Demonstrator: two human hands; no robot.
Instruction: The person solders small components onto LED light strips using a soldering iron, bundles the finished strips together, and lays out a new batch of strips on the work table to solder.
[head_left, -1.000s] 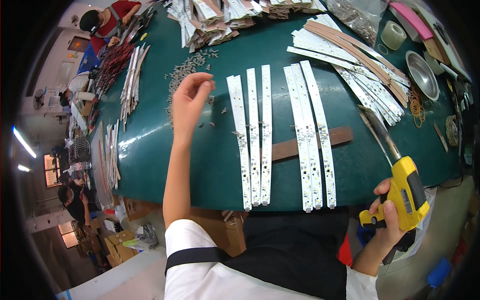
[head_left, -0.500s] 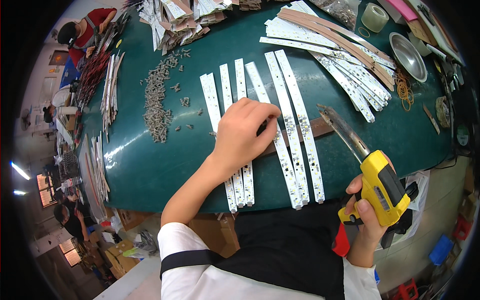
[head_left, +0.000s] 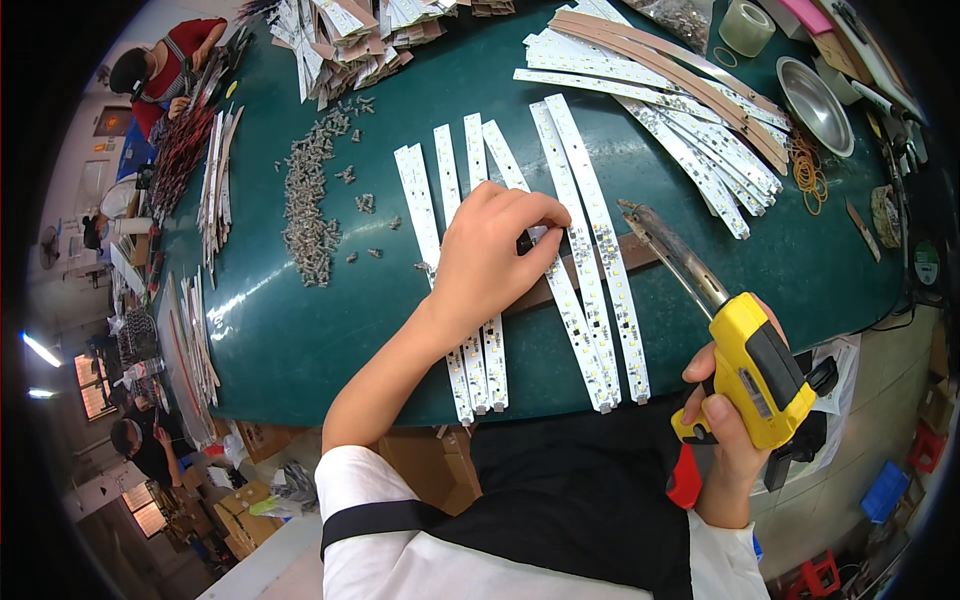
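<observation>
My left hand (head_left: 488, 248) lies over a row of white LED strips (head_left: 608, 232) spread side by side on the green table. Its thumb and forefinger pinch together above a middle strip; whatever is between them is too small to make out. Something dark shows in the gap of the curled fingers. My right hand (head_left: 732, 440) grips a yellow and black soldering gun (head_left: 742, 330). The gun's metal tip points up and left, just right of the outermost strip and apart from it. A brown flat bar (head_left: 640, 254) runs crosswise under the strips.
Small metal parts (head_left: 310, 225) are heaped left of the strips. More LED strips (head_left: 690, 150) are piled at the far right, beside a metal bowl (head_left: 815, 105) and rubber bands (head_left: 808, 182). Another strip stack (head_left: 345, 40) sits at the back. A person in red (head_left: 190, 50) works at far left.
The soldering gun has shifted slightly up and left, bringing its tip closer to the strips. My left fingertips have moved a little to the right, still pinched.
</observation>
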